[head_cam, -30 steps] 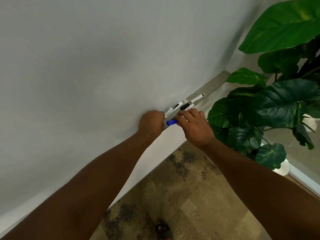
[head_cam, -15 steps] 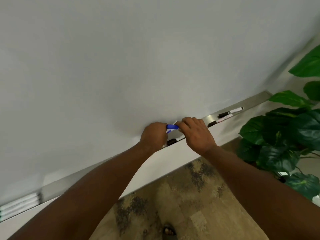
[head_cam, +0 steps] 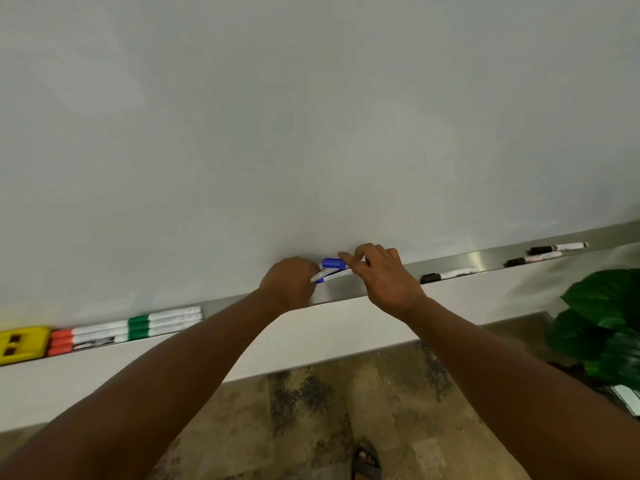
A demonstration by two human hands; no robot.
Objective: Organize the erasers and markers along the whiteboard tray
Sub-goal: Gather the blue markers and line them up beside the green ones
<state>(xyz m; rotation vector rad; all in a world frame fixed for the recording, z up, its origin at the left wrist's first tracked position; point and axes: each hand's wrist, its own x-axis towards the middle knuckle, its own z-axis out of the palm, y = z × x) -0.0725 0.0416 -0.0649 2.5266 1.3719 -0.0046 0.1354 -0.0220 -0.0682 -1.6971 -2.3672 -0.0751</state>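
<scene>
Blue markers (head_cam: 333,270) in both hands' closed grip, apparently, over steel tray (head_cam: 467,260), mottled floor (head_cam: 311,427).

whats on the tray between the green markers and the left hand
Nothing: in the head view, the tray runs bare from the green markers to the left hand, which grips blue markers with the right hand.

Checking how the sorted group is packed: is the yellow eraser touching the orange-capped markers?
Cannot tell. In the head view the yellow eraser sits right beside the orange-capped markers on the tray, but motion blur hides any gap.
</scene>
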